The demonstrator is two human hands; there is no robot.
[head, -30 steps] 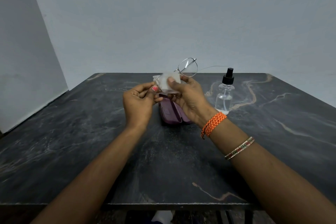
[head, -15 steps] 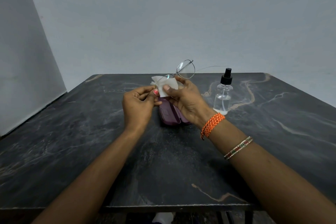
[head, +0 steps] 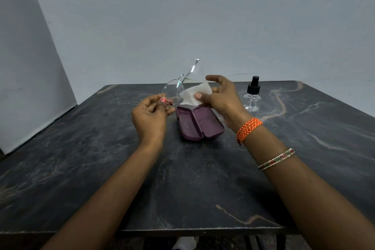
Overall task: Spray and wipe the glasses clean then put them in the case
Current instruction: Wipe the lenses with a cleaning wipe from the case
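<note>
Thin-rimmed glasses (head: 176,87) with clear lenses are held up above the table, tilted, one lens low at the left and the other high. My left hand (head: 150,112) pinches the lower lens rim between thumb and fingers. My right hand (head: 221,97) holds a white wipe (head: 193,95) under its thumb, just right of the glasses; its forefinger is raised and loose. A purple glasses case (head: 199,123) lies open on the table below both hands. One thin temple arm (head: 240,75) sticks out to the right behind my right hand.
A clear spray bottle (head: 252,95) with a black nozzle stands upright right of the case, close to my right hand. The dark marble table (head: 101,168) ends at a front edge near me. Pale walls stand behind and at the left.
The wipe has come off the lens and moved right with my right hand. The glasses have swung so one lens points up, and my left hand now grips the lower lens rim.
</note>
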